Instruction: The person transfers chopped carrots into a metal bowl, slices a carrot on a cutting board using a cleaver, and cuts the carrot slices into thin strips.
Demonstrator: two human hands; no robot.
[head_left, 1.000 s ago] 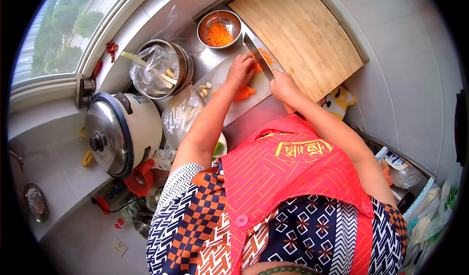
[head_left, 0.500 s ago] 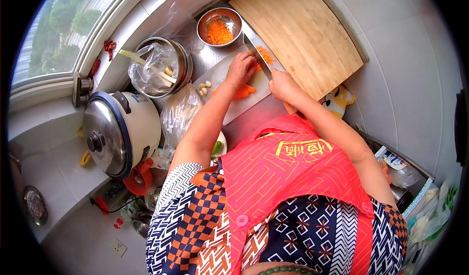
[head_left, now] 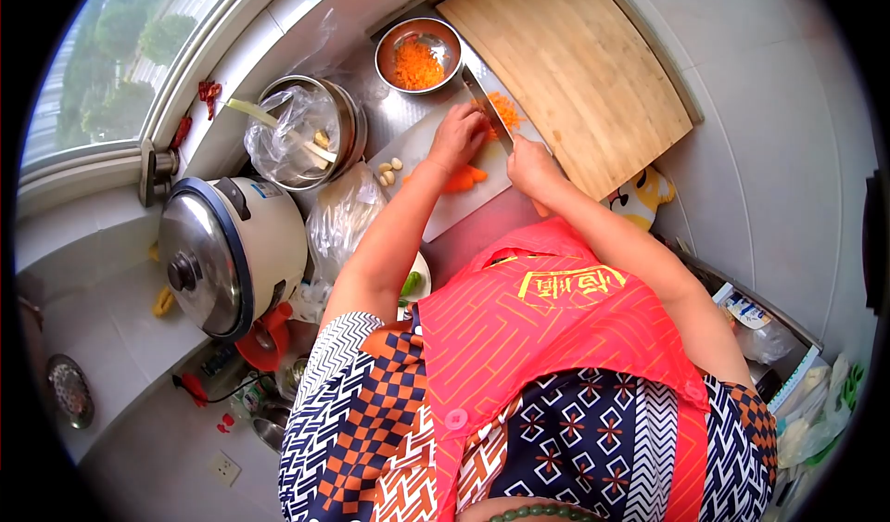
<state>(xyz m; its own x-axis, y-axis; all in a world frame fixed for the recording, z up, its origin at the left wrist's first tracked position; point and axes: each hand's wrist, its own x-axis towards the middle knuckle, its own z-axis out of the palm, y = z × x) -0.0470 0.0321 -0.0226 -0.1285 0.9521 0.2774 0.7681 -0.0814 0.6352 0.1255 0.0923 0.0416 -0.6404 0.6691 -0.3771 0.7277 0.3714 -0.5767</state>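
Observation:
My right hand (head_left: 532, 164) is closed round the handle of a knife (head_left: 489, 109), whose blade stands over a white cutting board (head_left: 451, 209). Just left of the blade, my left hand (head_left: 459, 136) is bent with its fingers together on carrot that it mostly hides. Chopped carrot (head_left: 505, 112) lies on the blade's right side. Flat carrot pieces (head_left: 462, 180) rest nearer my body, beside several garlic cloves (head_left: 389, 171). Above the board, a metal bowl (head_left: 418, 56) holds more chopped carrot.
A large wooden board (head_left: 575, 68) lies at the right. On the left are a rice cooker (head_left: 209, 253), a pot (head_left: 349, 133) with a plastic bag in it, and another clear bag (head_left: 345, 214). A plate (head_left: 423, 279) with something green is partly behind my left arm.
The knife and my right hand have shifted slightly against the board. My left hand stays beside the blade, almost in the same place.

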